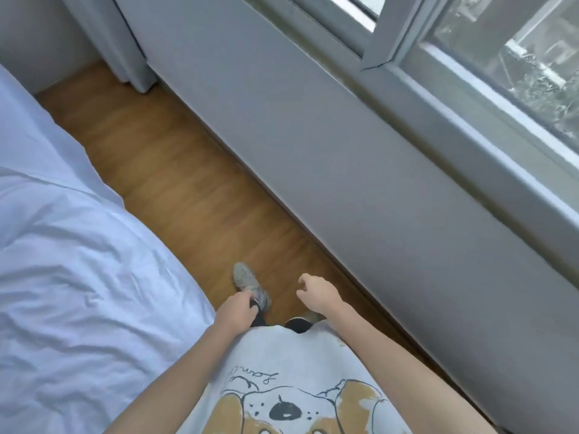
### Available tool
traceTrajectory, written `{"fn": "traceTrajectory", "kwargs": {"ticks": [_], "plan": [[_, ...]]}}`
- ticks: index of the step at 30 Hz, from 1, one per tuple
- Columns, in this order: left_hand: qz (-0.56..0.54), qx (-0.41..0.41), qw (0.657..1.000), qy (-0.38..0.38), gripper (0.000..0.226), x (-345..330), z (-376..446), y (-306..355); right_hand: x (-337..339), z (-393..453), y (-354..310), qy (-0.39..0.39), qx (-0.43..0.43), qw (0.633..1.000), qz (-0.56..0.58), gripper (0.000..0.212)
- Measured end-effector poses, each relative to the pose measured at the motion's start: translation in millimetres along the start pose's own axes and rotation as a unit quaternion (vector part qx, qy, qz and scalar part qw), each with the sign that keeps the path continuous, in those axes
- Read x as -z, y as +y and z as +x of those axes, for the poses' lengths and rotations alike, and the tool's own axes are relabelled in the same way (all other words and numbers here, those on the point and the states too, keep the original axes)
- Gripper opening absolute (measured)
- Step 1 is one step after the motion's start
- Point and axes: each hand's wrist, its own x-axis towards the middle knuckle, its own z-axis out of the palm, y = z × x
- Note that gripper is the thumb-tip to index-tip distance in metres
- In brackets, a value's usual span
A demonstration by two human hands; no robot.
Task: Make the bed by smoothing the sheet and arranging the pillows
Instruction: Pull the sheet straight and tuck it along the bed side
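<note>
White rumpled sheet [78, 261] at left, untouched; person between steps, left hand [233, 310] and right hand [318, 292] loosely curled, empty; next, reach left, smooth wrinkles.

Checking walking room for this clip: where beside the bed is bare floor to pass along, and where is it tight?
Bare wooden floor runs as a strip between the bed's white sheet and the grey wall under the window, open ahead to the curtain. It is tight near the shoe, left hand and right hand.
</note>
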Motion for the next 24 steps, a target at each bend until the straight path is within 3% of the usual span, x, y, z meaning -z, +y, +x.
{"fn": "traceTrajectory", "kwargs": {"ticks": [7, 15, 24], "plan": [[-0.035, 0.026, 0.999, 0.019, 0.020, 108.1, 91.1, -52.9, 61.2, 110.2, -107.8, -0.038, 0.024, 0.996, -0.072, 0.041], [-0.100, 0.073, 0.989, 0.080, 0.035, 273.5, 158.2, -122.1, 131.5, 217.1, -298.3, -0.059, 0.096, 0.985, -0.130, 0.040], [-0.224, 0.211, 0.946, 0.099, 0.040, 396.5, 238.4, -198.4, 183.8, 363.3, -471.9, -0.141, 0.180, 0.946, -0.229, 0.040]]}}
